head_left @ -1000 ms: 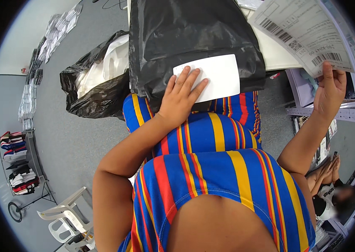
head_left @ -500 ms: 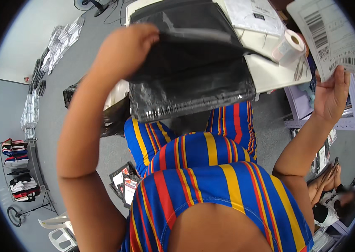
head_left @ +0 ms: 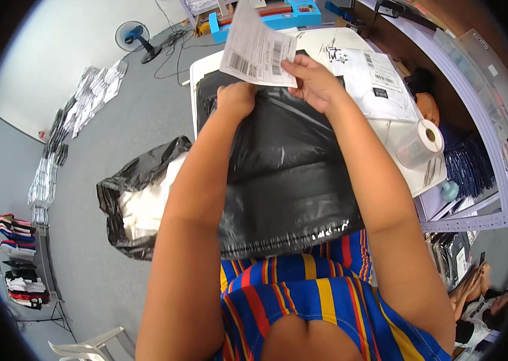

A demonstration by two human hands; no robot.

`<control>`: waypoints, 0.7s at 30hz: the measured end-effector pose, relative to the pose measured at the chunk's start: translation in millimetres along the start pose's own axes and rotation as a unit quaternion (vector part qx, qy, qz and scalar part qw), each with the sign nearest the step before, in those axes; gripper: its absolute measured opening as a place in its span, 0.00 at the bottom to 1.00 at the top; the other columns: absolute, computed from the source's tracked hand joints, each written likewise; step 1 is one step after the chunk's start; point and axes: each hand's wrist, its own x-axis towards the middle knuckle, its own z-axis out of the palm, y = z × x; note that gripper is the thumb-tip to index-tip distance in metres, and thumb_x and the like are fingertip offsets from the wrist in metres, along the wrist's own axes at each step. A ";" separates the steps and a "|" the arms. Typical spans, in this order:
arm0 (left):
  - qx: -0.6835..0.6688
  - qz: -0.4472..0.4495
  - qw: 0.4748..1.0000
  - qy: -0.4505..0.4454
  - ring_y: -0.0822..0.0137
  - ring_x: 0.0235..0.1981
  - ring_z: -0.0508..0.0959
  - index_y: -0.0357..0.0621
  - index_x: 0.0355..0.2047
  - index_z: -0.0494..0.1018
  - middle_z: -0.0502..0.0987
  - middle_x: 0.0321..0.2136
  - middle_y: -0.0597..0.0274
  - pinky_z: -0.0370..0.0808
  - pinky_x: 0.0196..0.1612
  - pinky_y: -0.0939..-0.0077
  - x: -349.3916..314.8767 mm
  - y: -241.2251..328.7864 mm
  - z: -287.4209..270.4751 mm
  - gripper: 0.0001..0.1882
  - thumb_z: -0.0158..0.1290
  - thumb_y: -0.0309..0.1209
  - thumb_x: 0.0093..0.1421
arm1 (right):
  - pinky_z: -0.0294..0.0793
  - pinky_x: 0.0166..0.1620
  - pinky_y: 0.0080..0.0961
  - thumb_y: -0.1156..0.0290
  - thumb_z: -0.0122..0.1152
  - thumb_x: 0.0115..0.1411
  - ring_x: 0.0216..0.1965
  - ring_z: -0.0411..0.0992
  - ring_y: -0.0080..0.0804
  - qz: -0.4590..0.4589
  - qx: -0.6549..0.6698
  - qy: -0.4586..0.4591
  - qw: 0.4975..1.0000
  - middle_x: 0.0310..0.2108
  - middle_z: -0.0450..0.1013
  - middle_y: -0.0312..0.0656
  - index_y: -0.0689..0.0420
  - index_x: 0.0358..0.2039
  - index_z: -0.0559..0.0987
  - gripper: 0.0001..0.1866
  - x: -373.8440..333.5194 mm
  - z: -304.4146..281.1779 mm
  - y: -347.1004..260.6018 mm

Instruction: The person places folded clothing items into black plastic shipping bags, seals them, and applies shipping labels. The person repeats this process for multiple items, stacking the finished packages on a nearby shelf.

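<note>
A large black plastic mailing bag [head_left: 290, 189] lies across the white table in front of me, its near edge hanging over my lap. Pressed to the far part of the bag, my left hand [head_left: 237, 99] is closed, with the plastic creased around its fingers. My right hand [head_left: 315, 83] pinches a white printed shipping label [head_left: 258, 53] at its right edge. The label stands raised over the bag's far end, just above my left hand. Some fingertips of the left hand are hidden.
A roll of labels [head_left: 420, 144] and a white parcel [head_left: 380, 99] are at the table's right. On the floor to the left stands an open black bag [head_left: 146, 159] with white material inside. A fan [head_left: 135, 39] is beyond. Another person [head_left: 482, 307] sits at lower right.
My right hand has brought the label from the far right to above the bag. My left hand has shifted slightly right and lower. The view has tilted toward the table's far side.
</note>
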 end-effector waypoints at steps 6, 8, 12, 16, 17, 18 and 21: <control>-0.147 0.071 0.967 0.194 0.57 0.34 0.72 0.47 0.31 0.71 0.73 0.31 0.57 0.67 0.35 0.63 -15.2 -4.2 13.1 0.11 0.48 0.37 0.48 | 0.65 0.30 0.16 0.64 0.58 0.49 0.26 0.65 0.18 0.062 -0.071 0.064 0.994 0.26 0.69 0.31 0.52 0.28 0.70 0.09 31.4 -28.6 29.6; -0.166 0.042 0.970 0.175 0.55 0.33 0.72 0.46 0.29 0.71 0.72 0.30 0.56 0.67 0.34 0.61 -15.0 -0.5 11.4 0.10 0.47 0.35 0.48 | 0.65 0.30 0.16 0.64 0.58 0.49 0.26 0.65 0.18 0.083 -0.124 0.079 0.986 0.26 0.69 0.31 0.52 0.29 0.70 0.09 34.4 -42.1 31.4; -0.023 0.005 0.974 0.226 0.54 0.31 0.70 0.46 0.25 0.70 0.70 0.25 0.57 0.67 0.32 0.59 -19.6 -19.9 4.8 0.07 0.45 0.32 0.47 | 0.65 0.30 0.16 0.65 0.58 0.48 0.26 0.65 0.18 0.107 -0.162 0.082 0.977 0.26 0.69 0.32 0.53 0.28 0.71 0.10 34.5 -58.4 35.0; 0.024 -0.072 0.973 0.217 0.56 0.32 0.70 0.47 0.27 0.72 0.71 0.28 0.58 0.67 0.33 0.62 -19.7 -41.4 -1.2 0.07 0.47 0.32 0.49 | 0.65 0.29 0.16 0.65 0.60 0.47 0.26 0.64 0.18 0.126 -0.200 0.064 0.970 0.24 0.68 0.32 0.54 0.27 0.70 0.10 37.3 -57.7 36.1; -0.002 -0.054 0.961 0.271 0.56 0.33 0.70 0.47 0.27 0.72 0.71 0.28 0.58 0.67 0.33 0.62 -17.4 -36.6 -7.8 0.07 0.47 0.32 0.49 | 0.65 0.29 0.16 0.65 0.60 0.47 0.26 0.64 0.18 0.131 -0.212 0.061 0.967 0.24 0.68 0.31 0.54 0.27 0.70 0.10 38.6 -56.6 36.2; -0.029 -0.036 0.945 0.323 0.57 0.33 0.70 0.46 0.28 0.72 0.71 0.29 0.58 0.67 0.34 0.62 -14.1 -30.2 -14.0 0.07 0.47 0.31 0.49 | 0.66 0.29 0.16 0.65 0.61 0.46 0.25 0.65 0.18 0.137 -0.230 0.063 0.961 0.24 0.68 0.32 0.54 0.27 0.71 0.11 39.4 -55.6 36.0; -0.177 0.082 0.910 0.366 0.55 0.38 0.69 0.43 0.33 0.70 0.71 0.33 0.55 0.66 0.40 0.61 -10.6 9.5 -31.2 0.10 0.46 0.29 0.50 | 0.66 0.29 0.16 0.66 0.60 0.46 0.23 0.65 0.18 0.136 -0.251 0.055 0.957 0.22 0.68 0.31 0.54 0.26 0.71 0.09 43.9 -54.7 41.9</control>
